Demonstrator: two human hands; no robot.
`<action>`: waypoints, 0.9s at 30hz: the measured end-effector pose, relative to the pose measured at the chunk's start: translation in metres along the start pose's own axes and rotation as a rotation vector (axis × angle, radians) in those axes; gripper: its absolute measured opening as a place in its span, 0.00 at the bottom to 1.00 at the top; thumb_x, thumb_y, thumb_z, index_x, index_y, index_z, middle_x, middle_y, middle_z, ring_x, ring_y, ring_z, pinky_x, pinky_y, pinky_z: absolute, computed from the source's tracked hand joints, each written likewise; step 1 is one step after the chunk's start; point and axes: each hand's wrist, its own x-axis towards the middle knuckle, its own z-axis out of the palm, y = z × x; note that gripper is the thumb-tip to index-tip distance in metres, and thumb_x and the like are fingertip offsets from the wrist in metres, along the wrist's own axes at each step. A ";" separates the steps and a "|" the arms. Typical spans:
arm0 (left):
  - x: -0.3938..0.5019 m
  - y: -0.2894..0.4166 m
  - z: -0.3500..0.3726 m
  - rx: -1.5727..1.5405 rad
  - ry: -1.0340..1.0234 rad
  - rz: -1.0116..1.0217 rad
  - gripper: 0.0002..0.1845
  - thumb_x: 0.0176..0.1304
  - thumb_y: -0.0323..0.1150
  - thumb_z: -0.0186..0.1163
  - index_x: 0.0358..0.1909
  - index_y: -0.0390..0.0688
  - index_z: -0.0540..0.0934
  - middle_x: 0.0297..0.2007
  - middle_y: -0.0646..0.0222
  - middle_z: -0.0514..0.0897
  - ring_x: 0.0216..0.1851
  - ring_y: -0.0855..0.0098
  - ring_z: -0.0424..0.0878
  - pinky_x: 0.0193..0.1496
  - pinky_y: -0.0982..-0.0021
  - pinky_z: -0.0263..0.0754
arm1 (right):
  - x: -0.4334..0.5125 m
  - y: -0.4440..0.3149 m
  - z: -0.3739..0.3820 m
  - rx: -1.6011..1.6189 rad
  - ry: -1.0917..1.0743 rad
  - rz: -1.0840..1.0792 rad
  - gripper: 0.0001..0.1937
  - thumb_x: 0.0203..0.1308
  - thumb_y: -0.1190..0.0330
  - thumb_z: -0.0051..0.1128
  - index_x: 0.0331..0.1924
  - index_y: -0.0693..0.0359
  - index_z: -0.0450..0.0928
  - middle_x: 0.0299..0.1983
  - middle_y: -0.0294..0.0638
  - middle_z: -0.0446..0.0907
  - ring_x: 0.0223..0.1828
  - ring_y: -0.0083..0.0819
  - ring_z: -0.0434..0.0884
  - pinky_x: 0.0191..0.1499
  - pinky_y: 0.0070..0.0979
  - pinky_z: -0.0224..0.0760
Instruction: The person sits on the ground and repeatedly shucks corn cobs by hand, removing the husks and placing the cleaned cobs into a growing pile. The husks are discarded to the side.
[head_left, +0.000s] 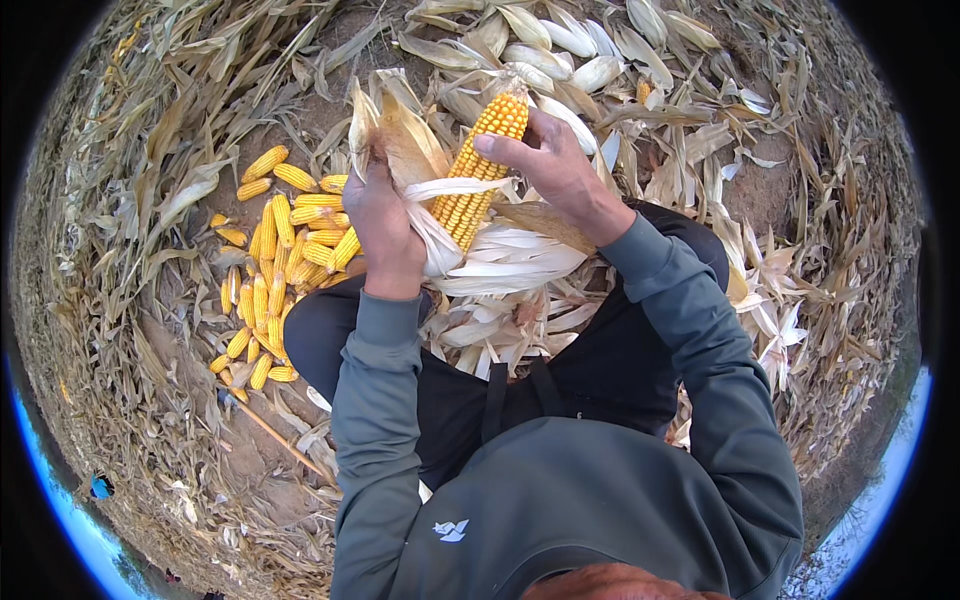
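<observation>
A bare yellow corn cob (476, 176) points up and away from me, its lower end still among strips of pale husk. Around its upper part my right hand (551, 161) is closed, the thumb lying across the kernels. My left hand (385, 225) grips the peeled-back dry husk (409, 142) on the cob's left side, with brown silk showing at the fingers. A white husk strip (457, 187) crosses the cob. Below it, more loose husks (510, 259) spread between my legs. The fingers of my left hand are partly hidden by husk.
Left of my knee lies a heap of husked cobs (277, 240). Several ears in their husks (555, 52) lie beyond my hands. Dry stalks and leaves (180, 105) cover much of the bare soil. A thin stick (277, 431) lies at the lower left.
</observation>
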 end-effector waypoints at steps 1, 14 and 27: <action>0.006 0.006 -0.004 -0.060 0.027 -0.017 0.12 0.86 0.36 0.54 0.55 0.37 0.81 0.39 0.70 0.84 0.39 0.72 0.84 0.48 0.66 0.84 | 0.001 0.002 -0.001 0.056 0.024 0.027 0.29 0.69 0.52 0.72 0.61 0.68 0.80 0.50 0.39 0.85 0.48 0.25 0.83 0.52 0.27 0.78; 0.014 0.034 -0.022 0.440 0.138 0.373 0.28 0.78 0.39 0.69 0.65 0.25 0.75 0.59 0.57 0.83 0.62 0.67 0.80 0.66 0.65 0.76 | 0.008 -0.008 -0.064 -0.445 0.440 -0.300 0.37 0.65 0.39 0.74 0.55 0.71 0.85 0.37 0.44 0.89 0.37 0.26 0.87 0.42 0.28 0.82; -0.023 -0.021 0.009 1.357 -0.629 0.566 0.28 0.63 0.44 0.80 0.54 0.32 0.82 0.44 0.55 0.90 0.44 0.59 0.90 0.52 0.57 0.83 | 0.010 -0.018 -0.037 -0.205 0.309 -0.287 0.32 0.69 0.49 0.75 0.57 0.74 0.83 0.46 0.44 0.90 0.49 0.27 0.89 0.55 0.25 0.83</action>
